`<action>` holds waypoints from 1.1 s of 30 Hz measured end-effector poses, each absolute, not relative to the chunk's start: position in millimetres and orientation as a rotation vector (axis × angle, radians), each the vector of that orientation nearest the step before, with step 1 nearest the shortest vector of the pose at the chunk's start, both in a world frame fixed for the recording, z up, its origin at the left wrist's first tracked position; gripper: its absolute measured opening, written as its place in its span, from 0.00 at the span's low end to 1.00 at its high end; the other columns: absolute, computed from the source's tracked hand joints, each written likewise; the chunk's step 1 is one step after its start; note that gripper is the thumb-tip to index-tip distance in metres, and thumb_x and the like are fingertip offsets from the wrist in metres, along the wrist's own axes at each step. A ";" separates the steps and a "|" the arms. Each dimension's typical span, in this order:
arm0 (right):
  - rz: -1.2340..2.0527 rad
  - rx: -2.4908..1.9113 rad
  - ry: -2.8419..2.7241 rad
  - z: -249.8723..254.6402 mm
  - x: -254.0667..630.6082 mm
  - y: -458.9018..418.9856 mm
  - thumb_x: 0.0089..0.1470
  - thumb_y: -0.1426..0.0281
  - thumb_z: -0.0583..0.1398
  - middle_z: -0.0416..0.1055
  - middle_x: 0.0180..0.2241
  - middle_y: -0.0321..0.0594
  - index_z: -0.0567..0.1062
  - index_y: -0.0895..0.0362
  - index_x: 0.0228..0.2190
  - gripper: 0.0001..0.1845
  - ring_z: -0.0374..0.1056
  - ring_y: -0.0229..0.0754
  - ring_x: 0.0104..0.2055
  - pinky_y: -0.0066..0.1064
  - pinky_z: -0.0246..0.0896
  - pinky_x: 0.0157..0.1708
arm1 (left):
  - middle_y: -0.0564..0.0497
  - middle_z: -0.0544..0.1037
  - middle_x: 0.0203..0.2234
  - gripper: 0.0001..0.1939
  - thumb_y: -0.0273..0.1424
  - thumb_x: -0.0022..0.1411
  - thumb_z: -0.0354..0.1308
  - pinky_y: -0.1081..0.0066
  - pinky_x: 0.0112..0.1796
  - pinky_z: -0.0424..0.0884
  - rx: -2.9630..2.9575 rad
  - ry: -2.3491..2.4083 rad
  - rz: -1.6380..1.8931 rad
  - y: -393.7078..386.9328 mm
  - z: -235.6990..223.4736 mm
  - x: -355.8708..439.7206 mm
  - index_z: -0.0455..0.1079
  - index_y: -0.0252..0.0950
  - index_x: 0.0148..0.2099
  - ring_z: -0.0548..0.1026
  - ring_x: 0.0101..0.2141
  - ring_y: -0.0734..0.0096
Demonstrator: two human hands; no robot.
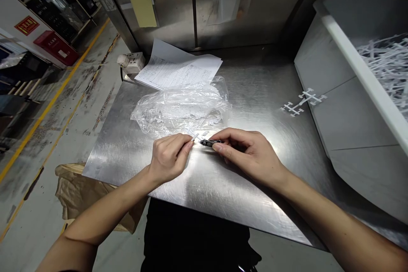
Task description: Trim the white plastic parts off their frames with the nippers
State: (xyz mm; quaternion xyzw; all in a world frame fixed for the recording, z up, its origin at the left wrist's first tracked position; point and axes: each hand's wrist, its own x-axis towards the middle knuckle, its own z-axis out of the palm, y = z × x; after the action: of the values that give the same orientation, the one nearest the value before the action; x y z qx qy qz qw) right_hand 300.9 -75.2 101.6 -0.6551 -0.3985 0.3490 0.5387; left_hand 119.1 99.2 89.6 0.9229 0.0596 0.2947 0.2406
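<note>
My left hand [170, 156] is closed, thumb and fingertips pinching a thin white plastic sprue [195, 137]. In my right hand [250, 153] is a small dark metal nail clipper [210, 142], gripped between thumb and fingers with its jaw end pointing left at the sprue. The two hands are close together over the steel table [204, 182]. Just beyond them lies a clear plastic bag [181, 106] with small white pieces in it; a few bits sit by its near edge. Whether the jaws touch the sprue is too small to tell.
On the right stands a large grey-white bin [338, 110] full of white sprues [390, 68]. A branched loose sprue [302, 102] lies beside it. Printed sheets [181, 68] and a power socket [134, 63] are at the back. A brown paper bag [73, 195] stands below the left edge.
</note>
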 end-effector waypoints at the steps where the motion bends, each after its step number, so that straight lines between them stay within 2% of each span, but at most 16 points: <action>1: 0.837 -1.553 -0.937 102.2 300.1 -74.9 0.65 0.58 0.69 0.76 0.27 0.37 0.87 0.54 0.42 0.13 0.68 0.41 0.29 0.34 0.60 0.28 | 0.51 0.84 0.31 0.07 0.26 0.78 0.58 0.71 0.31 0.70 2.529 0.166 0.806 99.0 89.2 119.1 0.77 0.34 0.45 0.79 0.28 0.72; 11: 0.940 -1.490 -0.757 104.4 294.2 -71.4 0.62 0.54 0.71 0.78 0.29 0.38 0.85 0.55 0.35 0.17 0.68 0.38 0.27 0.32 0.58 0.25 | 0.52 0.85 0.30 0.08 0.29 0.77 0.59 0.71 0.28 0.68 2.504 0.243 0.734 98.9 88.5 119.0 0.79 0.35 0.44 0.78 0.25 0.74; 18: 0.792 -1.526 -0.745 107.5 301.0 -71.8 0.63 0.57 0.70 0.73 0.25 0.35 0.86 0.55 0.38 0.14 0.66 0.39 0.27 0.34 0.58 0.27 | 0.52 0.84 0.30 0.07 0.28 0.78 0.59 0.71 0.29 0.70 2.491 0.187 0.755 98.0 90.3 120.4 0.78 0.36 0.44 0.79 0.26 0.73; 27: 0.666 -1.619 -0.797 99.7 300.4 -70.6 0.64 0.57 0.71 0.81 0.34 0.40 0.87 0.53 0.44 0.14 0.74 0.45 0.34 0.37 0.64 0.33 | 0.50 0.84 0.31 0.05 0.24 0.76 0.59 0.70 0.32 0.74 2.522 -0.006 0.823 97.9 87.7 121.1 0.77 0.35 0.47 0.82 0.29 0.69; 33: 0.669 -1.578 -0.846 103.2 294.4 -71.6 0.65 0.59 0.70 0.82 0.34 0.41 0.87 0.53 0.45 0.12 0.75 0.45 0.34 0.38 0.68 0.33 | 0.52 0.79 0.27 0.08 0.23 0.76 0.57 0.69 0.30 0.68 2.569 -0.117 0.803 97.0 89.2 122.0 0.73 0.36 0.42 0.76 0.26 0.71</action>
State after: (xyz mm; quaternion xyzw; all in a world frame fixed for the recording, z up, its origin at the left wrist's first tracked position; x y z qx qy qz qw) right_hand 294.4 -71.6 103.2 -0.6741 -0.3615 0.2858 0.5772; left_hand 122.0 97.0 89.2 0.9297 -0.0422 0.2907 0.2221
